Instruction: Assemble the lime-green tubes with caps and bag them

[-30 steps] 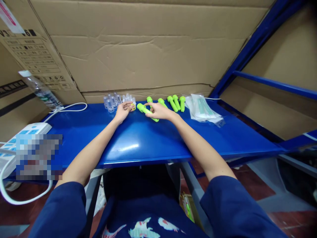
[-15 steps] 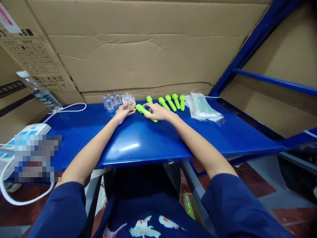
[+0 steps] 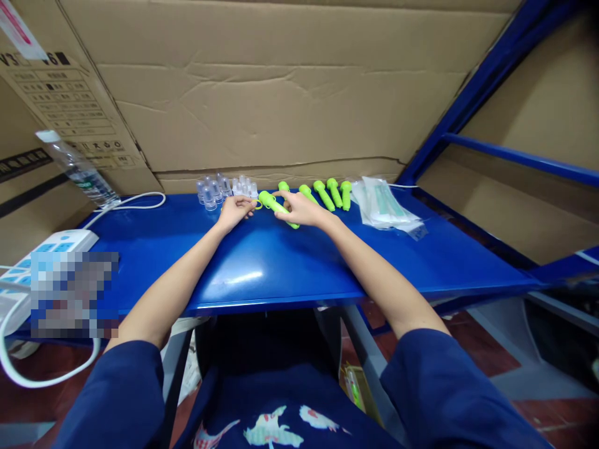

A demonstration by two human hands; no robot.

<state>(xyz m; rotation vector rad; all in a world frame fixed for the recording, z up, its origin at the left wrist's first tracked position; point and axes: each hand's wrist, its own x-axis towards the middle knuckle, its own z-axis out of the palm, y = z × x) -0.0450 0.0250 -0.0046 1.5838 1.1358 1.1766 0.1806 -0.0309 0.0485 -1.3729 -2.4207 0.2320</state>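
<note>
My right hand (image 3: 302, 210) grips a bright green plastic handle (image 3: 276, 207) that lies slanted on the blue table (image 3: 262, 262). My left hand (image 3: 235, 211) pinches a small yellow ring (image 3: 257, 204) right at the handle's thick end. Behind my hands, several more green handles (image 3: 327, 192) lie in a row. A cluster of small clear vials (image 3: 223, 188) stands just behind my left hand.
A pile of clear plastic bags (image 3: 384, 206) lies at the right of the green row. At the left are a white power strip (image 3: 42, 252) with cable and a tilted plastic water bottle (image 3: 75, 167). Cardboard sheets (image 3: 281, 93) wall off the back; a blue frame rail (image 3: 519, 161) runs at right.
My left hand has brought the yellow ring from beside the vials up to the thick end of the green handle. My right hand keeps the handle in nearly the same place.
</note>
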